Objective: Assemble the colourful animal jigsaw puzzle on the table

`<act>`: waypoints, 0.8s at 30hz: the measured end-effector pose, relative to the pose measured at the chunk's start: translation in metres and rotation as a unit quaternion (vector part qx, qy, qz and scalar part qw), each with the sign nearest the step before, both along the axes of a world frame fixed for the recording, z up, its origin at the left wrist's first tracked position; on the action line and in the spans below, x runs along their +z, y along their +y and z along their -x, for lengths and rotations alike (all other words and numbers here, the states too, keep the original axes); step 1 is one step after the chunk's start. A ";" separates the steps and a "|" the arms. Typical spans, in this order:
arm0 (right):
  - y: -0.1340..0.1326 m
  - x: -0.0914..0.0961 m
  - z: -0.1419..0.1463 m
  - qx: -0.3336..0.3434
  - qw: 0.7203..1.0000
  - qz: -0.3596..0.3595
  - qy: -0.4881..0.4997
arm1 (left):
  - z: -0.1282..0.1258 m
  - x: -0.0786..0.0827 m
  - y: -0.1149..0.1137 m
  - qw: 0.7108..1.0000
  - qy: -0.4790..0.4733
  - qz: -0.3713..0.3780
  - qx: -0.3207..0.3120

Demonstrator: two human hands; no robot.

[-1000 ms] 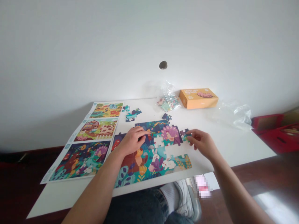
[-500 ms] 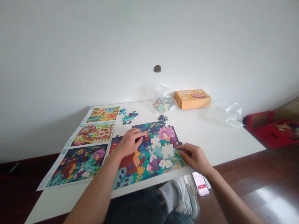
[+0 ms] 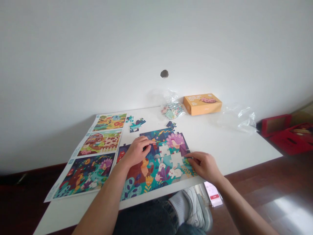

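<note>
On the table in front of me lies a partly assembled jigsaw puzzle (image 3: 144, 174) showing rabbits, a fox-like animal and a purple peacock. White gaps show in its middle and right. My left hand (image 3: 139, 150) rests on its upper left part, index finger stretched out, holding nothing visible. At the right edge, below the peacock, my right hand (image 3: 204, 164) has thumb and index finger close together on an edge puzzle piece (image 3: 187, 155), mostly covered by the fingertips. Loose puzzle pieces (image 3: 137, 124) lie beyond the puzzle, with a dark loose piece (image 3: 171, 124) nearer its top edge.
A sheet of three reference pictures (image 3: 89, 174) lies at left. Toward the wall are a clear bag of pieces (image 3: 172, 110), an orange puzzle box (image 3: 202, 104) and an empty plastic bag (image 3: 238, 119). A phone (image 3: 213, 195) and red box (image 3: 285, 137) are below table level.
The view has shifted slightly, so the table and its contents appear a little further right. Both hands keep nearly the same pose and place on the puzzle.
</note>
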State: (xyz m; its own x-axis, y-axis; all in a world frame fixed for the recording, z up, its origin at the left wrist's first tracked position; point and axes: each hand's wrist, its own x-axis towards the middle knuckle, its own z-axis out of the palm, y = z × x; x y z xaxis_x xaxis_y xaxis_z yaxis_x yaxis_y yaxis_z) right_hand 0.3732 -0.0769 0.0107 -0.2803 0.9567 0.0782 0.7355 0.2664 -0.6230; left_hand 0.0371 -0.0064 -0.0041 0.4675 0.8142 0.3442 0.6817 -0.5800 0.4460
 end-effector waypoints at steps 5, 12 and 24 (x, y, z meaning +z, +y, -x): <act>0.000 -0.006 -0.003 0.002 0.995 -0.096 0.024 | 0.000 -0.001 0.000 1.000 -0.009 -0.001 -0.001; 0.001 -0.011 -0.004 0.024 0.990 -0.135 0.031 | -0.001 0.002 -0.001 1.000 -0.002 0.003 0.003; 0.002 -0.013 -0.003 0.014 0.988 -0.155 0.004 | 0.000 0.001 0.000 0.999 -0.025 0.020 0.004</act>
